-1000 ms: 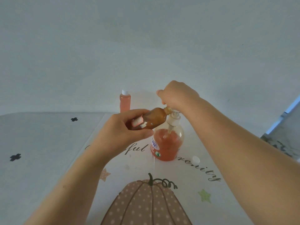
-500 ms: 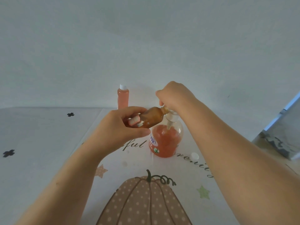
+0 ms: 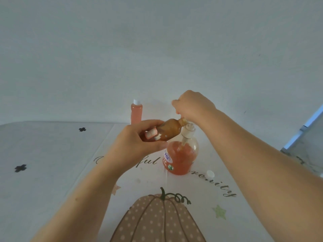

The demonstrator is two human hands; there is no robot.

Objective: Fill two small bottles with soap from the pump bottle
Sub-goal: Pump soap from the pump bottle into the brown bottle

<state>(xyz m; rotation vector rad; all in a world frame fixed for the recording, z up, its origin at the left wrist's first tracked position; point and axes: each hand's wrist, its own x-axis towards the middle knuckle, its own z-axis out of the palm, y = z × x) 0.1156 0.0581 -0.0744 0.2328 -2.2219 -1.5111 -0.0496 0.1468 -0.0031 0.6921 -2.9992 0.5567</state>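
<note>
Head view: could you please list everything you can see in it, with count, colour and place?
pump bottle: one, clear with orange-pink soap and a white pump, upright mid-mat.
small bottle: one, amber-brown, tilted, mouth up at the pump head.
capped bottle: one, orange-pink with a white cap, upright at the table's far edge.
cap: one, white, on the mat right of the pump bottle.
mat: one, white with pumpkin print and lettering.
table cover: one, pale with black crosses, left.
left hand: grips the small bottle.
right hand: curled over the pump head.
</note>
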